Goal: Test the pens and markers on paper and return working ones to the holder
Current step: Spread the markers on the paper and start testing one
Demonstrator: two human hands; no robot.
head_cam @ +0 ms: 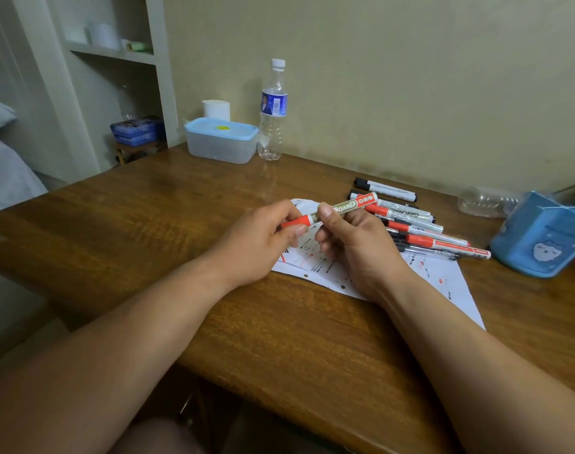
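Now both grips clamp one red marker [348, 206] just over the paper [443, 283] — left hand [263, 240] pinching its red end, right hand [361, 247] curled round the barrel. Light, stiff, slick plastic, likely best held mid-barrel — other markers [420, 228] and blue holder [538, 244] lie beyond.

Left hand [263, 239] and right hand [356, 244] meet, fingers pinching one red marker [348, 205].
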